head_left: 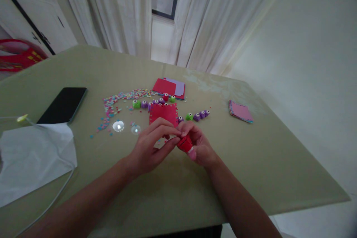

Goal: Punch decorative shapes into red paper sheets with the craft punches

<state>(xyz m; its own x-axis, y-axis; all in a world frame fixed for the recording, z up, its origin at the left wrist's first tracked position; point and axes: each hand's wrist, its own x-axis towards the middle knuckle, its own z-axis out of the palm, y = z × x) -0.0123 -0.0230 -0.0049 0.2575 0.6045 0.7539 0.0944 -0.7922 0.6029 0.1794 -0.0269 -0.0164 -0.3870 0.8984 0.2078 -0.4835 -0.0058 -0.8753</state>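
A small red folded piece (184, 143), with a pink and white end, is held between both hands over the near middle of the table. My right hand (205, 150) wraps its fingers and thumb round it from the right. At its upper left end, the fingertips and thumb of my left hand (153, 143) close in a pinch. Just beyond my left fingers lies a red square sheet (163, 113) with small marks along its edges. Small purple and green figures with round eyes, such as a green one (189, 116), stand on both sides of that sheet.
Colourful confetti-like bits (111, 106) are scattered left of centre, near two clear domes (118, 126). A phone (64, 104) and a white sheet (36, 160) with a cable lie left. Paper stacks sit at the back (164, 86) and right (241, 112).
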